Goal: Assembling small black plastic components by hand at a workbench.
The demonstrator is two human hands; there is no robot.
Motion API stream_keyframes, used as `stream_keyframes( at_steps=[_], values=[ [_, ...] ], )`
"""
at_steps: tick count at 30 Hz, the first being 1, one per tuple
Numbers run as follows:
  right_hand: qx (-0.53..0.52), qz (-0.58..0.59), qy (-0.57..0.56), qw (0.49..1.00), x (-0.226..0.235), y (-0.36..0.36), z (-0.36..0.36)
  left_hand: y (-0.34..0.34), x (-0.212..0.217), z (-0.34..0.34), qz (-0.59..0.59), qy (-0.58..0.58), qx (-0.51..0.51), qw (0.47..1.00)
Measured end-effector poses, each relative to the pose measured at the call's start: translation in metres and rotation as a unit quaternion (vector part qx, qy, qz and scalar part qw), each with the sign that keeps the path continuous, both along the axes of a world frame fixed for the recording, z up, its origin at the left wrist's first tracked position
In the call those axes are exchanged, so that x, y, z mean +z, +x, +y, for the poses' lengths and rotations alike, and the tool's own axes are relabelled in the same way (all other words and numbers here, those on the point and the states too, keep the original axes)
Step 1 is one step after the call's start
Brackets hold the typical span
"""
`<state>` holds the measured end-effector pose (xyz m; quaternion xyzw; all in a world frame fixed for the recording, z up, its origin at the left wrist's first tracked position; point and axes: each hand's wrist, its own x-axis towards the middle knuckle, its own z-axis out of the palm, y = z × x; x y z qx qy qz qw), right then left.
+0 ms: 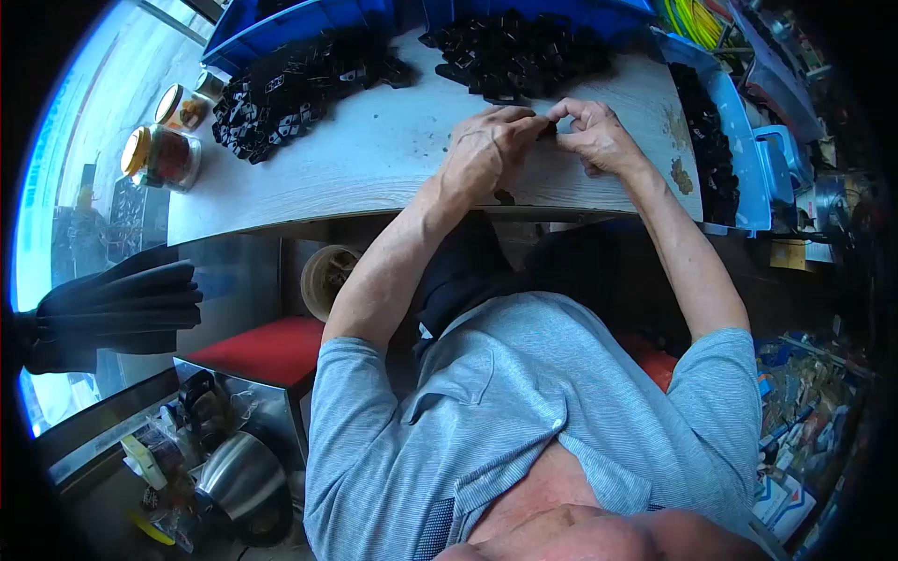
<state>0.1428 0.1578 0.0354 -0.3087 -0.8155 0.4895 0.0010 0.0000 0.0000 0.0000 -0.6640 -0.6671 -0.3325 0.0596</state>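
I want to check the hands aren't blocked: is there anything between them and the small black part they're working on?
Nothing visible. The left hand and right hand meet fingertip to fingertip right on the small black part, above bare table. The black parts pile lies behind them, apart.

The small black part pinched between the left hand (486,150) and right hand (594,136) is almost wholly covered by the fingertips; its shape cannot be told. The blue bins (281,23) at the tabletop's far edge are cut off by the picture's rim. Single pieces in the black heaps (281,89) are too small to distinguish.
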Motion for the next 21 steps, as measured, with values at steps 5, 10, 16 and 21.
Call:
stream_keyframes(
  at_steps=[5,10,16,21],
  values=[
    [0.002,0.027,0.014,1.000,0.000,0.002,-0.002,-0.002,-0.006,0.000,-0.093,-0.007,0.010,0.996],
    [0.000,0.047,0.017,0.999,0.000,0.003,-0.004,-0.002,-0.008,-0.002,-0.024,0.002,0.005,1.000],
    [0.014,0.036,0.031,0.999,0.000,0.003,-0.002,-0.002,-0.010,-0.004,-0.015,0.013,0.003,1.000],
    [0.007,0.020,0.066,0.998,-0.003,0.004,-0.003,-0.001,-0.007,-0.007,0.004,0.007,0.006,1.000]
  ],
)
